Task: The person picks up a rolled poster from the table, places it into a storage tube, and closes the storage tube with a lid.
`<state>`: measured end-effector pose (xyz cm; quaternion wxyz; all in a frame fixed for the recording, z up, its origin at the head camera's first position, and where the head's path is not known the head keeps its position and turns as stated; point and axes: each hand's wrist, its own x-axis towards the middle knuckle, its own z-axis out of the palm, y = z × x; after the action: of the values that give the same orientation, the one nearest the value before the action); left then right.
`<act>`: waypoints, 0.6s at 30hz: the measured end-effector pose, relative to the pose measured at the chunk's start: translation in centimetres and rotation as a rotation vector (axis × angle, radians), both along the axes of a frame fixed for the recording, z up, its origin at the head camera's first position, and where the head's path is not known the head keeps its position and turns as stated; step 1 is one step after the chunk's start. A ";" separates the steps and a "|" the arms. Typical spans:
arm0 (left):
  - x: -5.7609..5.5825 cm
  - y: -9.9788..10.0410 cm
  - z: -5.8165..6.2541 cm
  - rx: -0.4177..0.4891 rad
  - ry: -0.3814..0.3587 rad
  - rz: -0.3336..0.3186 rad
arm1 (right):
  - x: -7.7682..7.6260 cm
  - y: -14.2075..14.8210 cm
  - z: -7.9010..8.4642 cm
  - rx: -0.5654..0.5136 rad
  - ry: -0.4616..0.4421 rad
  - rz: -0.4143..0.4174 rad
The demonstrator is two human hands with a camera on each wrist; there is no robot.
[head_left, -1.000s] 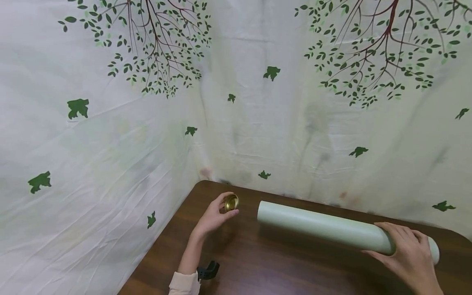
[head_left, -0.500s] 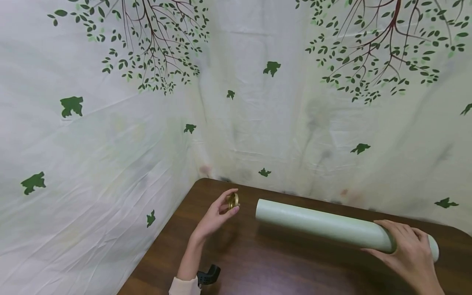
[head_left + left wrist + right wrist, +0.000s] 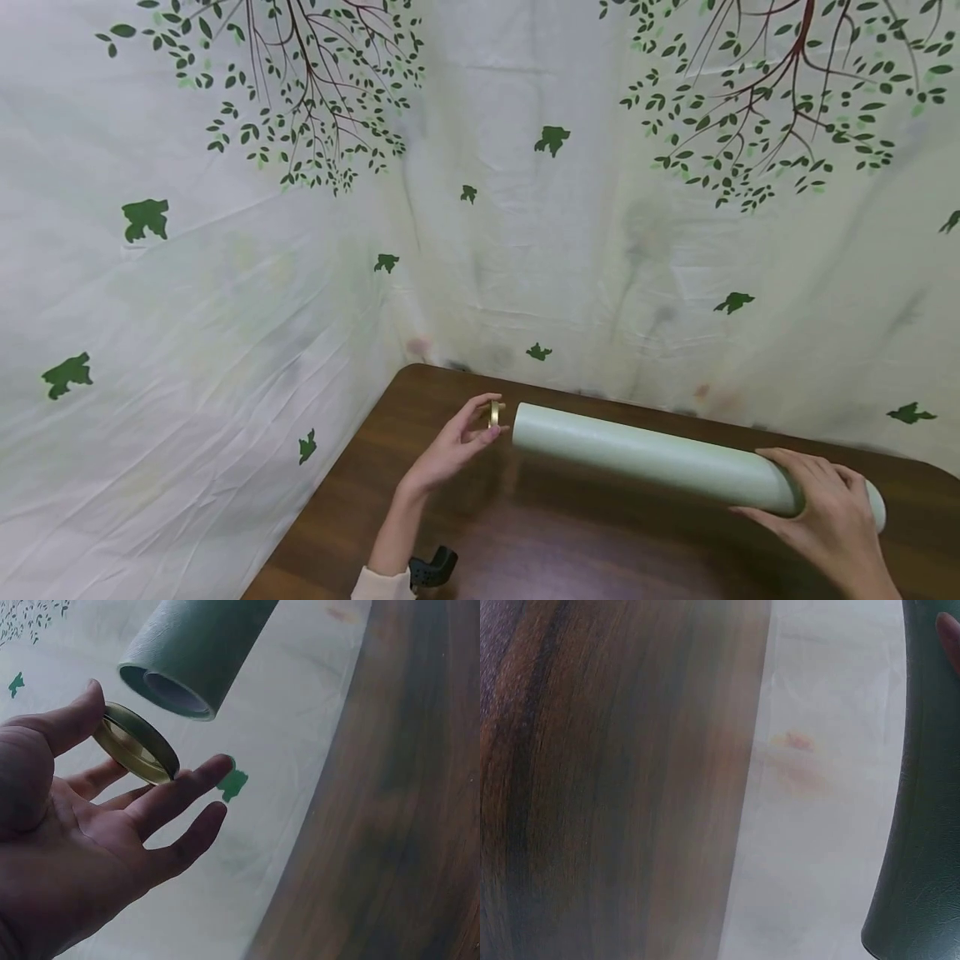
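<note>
My left hand [image 3: 457, 446] pinches a shallow gold-coloured round lid [image 3: 137, 744] by its rim between thumb and fingers. In the head view the lid stands edge-on, a short gap from the left end of a long pale green tube [image 3: 630, 450]. The left wrist view shows that end of the tube [image 3: 202, 652] facing the lid, with a paler round layer inside its opening. My right hand [image 3: 832, 508] grips the tube near its right end, fingers over the top and thumb on the near side. In the right wrist view only a fingertip [image 3: 950, 637] shows against the tube.
A dark brown wooden table [image 3: 540, 550] lies under both hands. Behind it and to the left hangs a pale cloth backdrop [image 3: 495, 275] printed with branches and green leaves. A black strap device [image 3: 433, 568] sits on my left wrist.
My left hand has carried the lid rightward to near the tube's end and turned it from facing the camera to edge-on. The tube has shifted slightly left in the right hand's hold.
</note>
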<state>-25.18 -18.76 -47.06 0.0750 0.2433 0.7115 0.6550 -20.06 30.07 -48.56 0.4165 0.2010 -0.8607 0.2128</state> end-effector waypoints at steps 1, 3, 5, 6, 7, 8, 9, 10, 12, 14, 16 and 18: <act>0.0 0.1 -0.1 0.006 -0.001 -0.005 | 0.0 0.0 0.0 -0.001 0.002 0.003; -0.1 0.4 -0.3 0.023 -0.005 -0.019 | 0.0 -0.1 0.0 -0.002 0.006 0.010; -0.1 0.7 -0.4 0.030 -0.009 -0.034 | 0.0 -0.1 0.0 -0.005 0.001 0.018; -0.1 0.8 -0.5 0.034 -0.012 -0.041 | 0.0 -0.1 0.0 -0.003 -0.006 0.021; -0.2 0.9 -0.5 0.034 -0.015 -0.047 | 0.1 -0.1 0.1 -0.004 -0.018 0.025; -0.2 1.0 -0.6 0.034 -0.017 -0.056 | 0.1 -0.1 0.1 -0.001 -0.037 0.027; -0.2 1.1 -0.6 0.029 -0.016 -0.060 | 0.2 0.0 0.1 -0.001 -0.053 0.028; -0.2 1.1 -0.6 0.028 -0.017 -0.065 | 0.2 0.0 0.2 -0.004 -0.071 0.031; -0.2 1.2 -0.7 0.024 -0.020 -0.072 | 0.3 -0.1 0.3 -0.001 -0.100 0.032; -0.1 1.2 -0.6 0.021 -0.023 -0.076 | 0.3 -0.1 0.3 0.003 -0.119 0.028; 0.0 1.3 -0.5 0.013 -0.030 -0.080 | 0.4 -0.2 0.3 0.002 -0.125 0.026; 0.1 1.3 -0.4 0.004 -0.039 -0.083 | 0.4 -0.3 0.3 0.005 -0.128 0.022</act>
<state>-25.08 -17.48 -47.45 0.1152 0.2600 0.6978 0.6574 -19.62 29.81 -48.25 0.3579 0.1974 -0.8838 0.2276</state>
